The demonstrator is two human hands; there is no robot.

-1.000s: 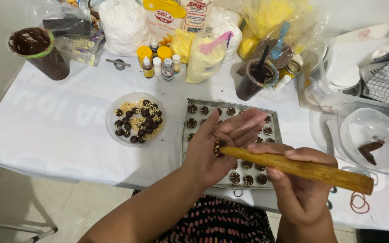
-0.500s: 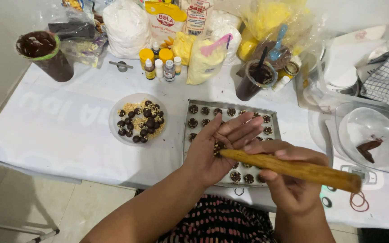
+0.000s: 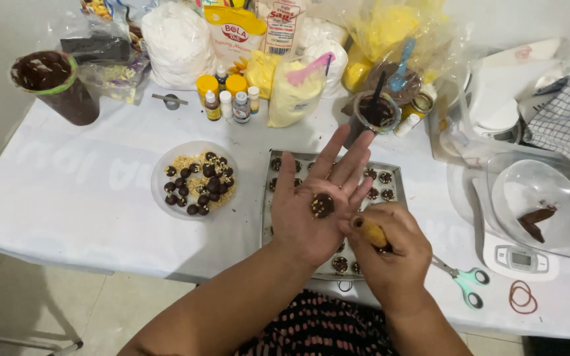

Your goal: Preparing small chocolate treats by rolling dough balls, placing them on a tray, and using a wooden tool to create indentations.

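**A:** so closest to the camera, the right hand (image 3: 390,254) is curled tight round a wooden stick (image 3: 369,232), only its tip pokes out toward the other palm. Left hand (image 3: 318,207) is spread flat, palm up, fingers straight, gripping nothing. There's just a flattened chocolate ball (image 3: 322,205) with nut bits resting in the middle of the palm

**B:** looks right to me. Best way imo is keep that palm level so the piece doesn't roll off, and press with the stick tip dead centre and gently, otherwise it probably cracks at the edges

**A:** yeah. Right under the hands is the metal tray (image 3: 266,198) with finished pieces in rows, so if it slips it lands there at least. Green scissors (image 3: 464,281) lie just beside the right wrist

**B:** and the bowl?

**A:** glass bowl (image 3: 161,179) to the left of the tray, chocolate balls sitting on chopped nuts. Over on the right a scale (image 3: 521,258) with a clear bowl on top. Further back small dye bottles (image 3: 232,104), a cup of chocolate (image 3: 376,112), and bags of ingredients along the wall
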